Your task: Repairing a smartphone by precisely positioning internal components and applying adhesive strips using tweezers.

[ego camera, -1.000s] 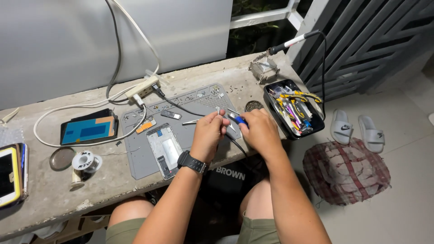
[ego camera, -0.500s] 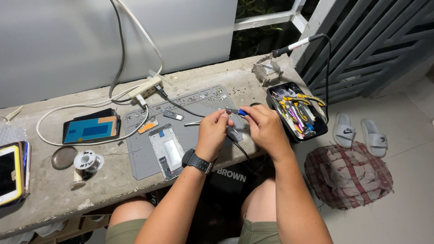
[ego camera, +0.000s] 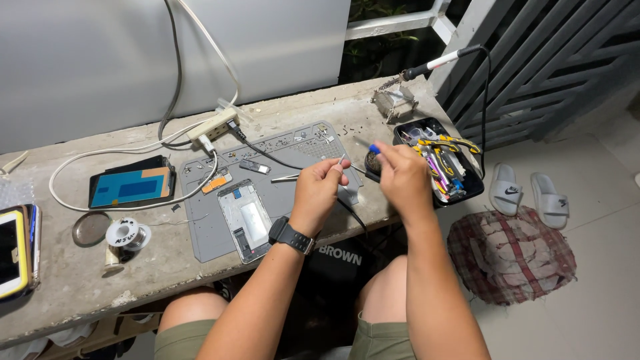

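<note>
My left hand (ego camera: 319, 189), with a black watch on the wrist, pinches a small thin metal piece (ego camera: 341, 160) above the right part of a grey work mat (ego camera: 200, 237). My right hand (ego camera: 402, 179) grips a slim tool with a blue tip (ego camera: 373, 149) just to the right of it, over the mat's right edge. An opened phone frame (ego camera: 244, 220) lies on the mat to the left of my left wrist. Metal tweezers (ego camera: 285, 178) rest on the mat beyond my left hand.
A black tray of hand tools (ego camera: 443, 163) stands right of my right hand. A soldering iron (ego camera: 437, 63) rests in its stand (ego camera: 393, 103) at the back right. A phone screen (ego camera: 131, 187), solder spool (ego camera: 125, 233), power strip (ego camera: 212, 127) and cables lie left.
Both hands have lifted slightly off the mat and drawn apart, with the blue-tipped tool now raised in my right hand. The camera has shifted a little.
</note>
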